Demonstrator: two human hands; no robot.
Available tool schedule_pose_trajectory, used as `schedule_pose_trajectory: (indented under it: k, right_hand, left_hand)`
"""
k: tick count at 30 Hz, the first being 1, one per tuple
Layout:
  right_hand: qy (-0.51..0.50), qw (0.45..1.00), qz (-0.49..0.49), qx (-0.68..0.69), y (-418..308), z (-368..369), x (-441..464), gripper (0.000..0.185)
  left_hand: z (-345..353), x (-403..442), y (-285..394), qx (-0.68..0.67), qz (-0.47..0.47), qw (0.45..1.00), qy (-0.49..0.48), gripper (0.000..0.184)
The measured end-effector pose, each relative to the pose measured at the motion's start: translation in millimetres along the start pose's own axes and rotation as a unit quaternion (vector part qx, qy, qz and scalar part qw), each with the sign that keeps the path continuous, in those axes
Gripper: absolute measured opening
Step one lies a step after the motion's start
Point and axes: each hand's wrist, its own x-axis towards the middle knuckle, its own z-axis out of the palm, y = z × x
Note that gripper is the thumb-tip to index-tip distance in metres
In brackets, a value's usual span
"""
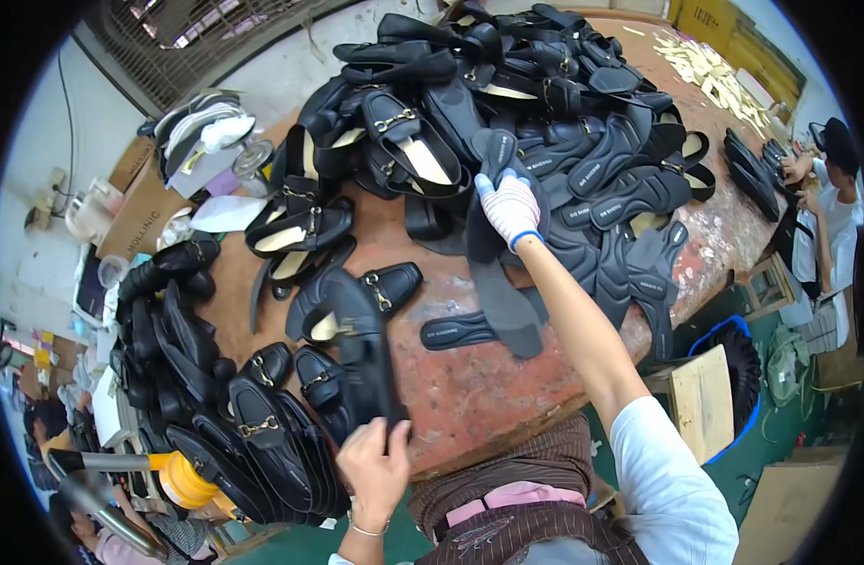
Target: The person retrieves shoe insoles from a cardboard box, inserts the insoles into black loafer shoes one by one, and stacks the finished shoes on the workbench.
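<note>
My left hand (373, 471), bare with a bracelet at the wrist, is closed on the near end of a black loafer (361, 363), which is smeared by motion. My right hand (510, 207) wears a white striped glove and grips black insoles over the insole pile. One printed insole (495, 146) sticks out beyond its fingers. A plain dark insole (509, 311) hangs down below that hand, beside the forearm. On the table between my hands lies another printed insole (455, 331). A loafer with a gold bit (391, 287) lies just past the blurred one.
Black loafers (418, 141) are heaped at the back of the worn red table (451, 400). More loafers (262, 424) stand packed along the left edge. Loose insoles (629, 207) cover the right. Pale strips (714, 80) lie at the far right, near another person (832, 202).
</note>
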Motion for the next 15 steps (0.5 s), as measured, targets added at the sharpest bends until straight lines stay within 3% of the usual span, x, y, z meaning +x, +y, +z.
schedule_pose_trajectory:
  k: [1, 2, 5, 7, 8, 9, 11, 12, 14, 15]
  right_hand:
    - [-0.010, 0.998, 0.057, -0.020, -9, 6, 2, 0.046]
    - [-0.023, 0.992, 0.113, -0.042, -16, 10, 4, 0.047]
    - [-0.030, 0.989, 0.138, 0.035, -17, 9, 7, 0.050]
    - [-0.032, 0.986, 0.150, 0.072, -2, 8, 16, 0.052]
    - [-0.074, 0.956, 0.127, 0.254, 14, 10, 23, 0.045]
    - [-0.113, 0.891, 0.103, 0.428, 29, 14, 29, 0.038]
    - [-0.149, 0.802, 0.102, 0.569, 21, -36, 18, 0.026]
    - [-0.153, 0.802, 0.104, 0.567, 25, -47, 17, 0.026]
    - [-0.186, 0.668, 0.072, 0.717, 36, -66, 20, 0.015]
    - [-0.183, 0.669, 0.076, 0.716, 37, -75, 15, 0.015]
  left_hand:
    - [-7, -1, -5, 0.090, 0.008, 0.993, 0.078, 0.031]
    - [-7, 2, -16, 0.098, 0.005, 0.992, 0.082, 0.031]
    - [14, 4, -54, 0.238, -0.081, 0.961, 0.118, 0.035]
    - [22, -5, -55, 0.238, -0.082, 0.966, 0.066, 0.036]
    - [26, -12, -54, 0.234, -0.078, 0.969, 0.011, 0.036]
    - [28, -18, -54, 0.229, -0.072, 0.970, -0.044, 0.037]
    - [24, -33, -60, 0.234, -0.100, 0.965, -0.059, 0.040]
    - [22, -39, -63, 0.237, -0.125, 0.961, -0.071, 0.043]
    - [22, -41, -63, 0.240, -0.146, 0.956, -0.084, 0.046]
    - [19, -42, -60, 0.239, -0.176, 0.950, -0.092, 0.051]
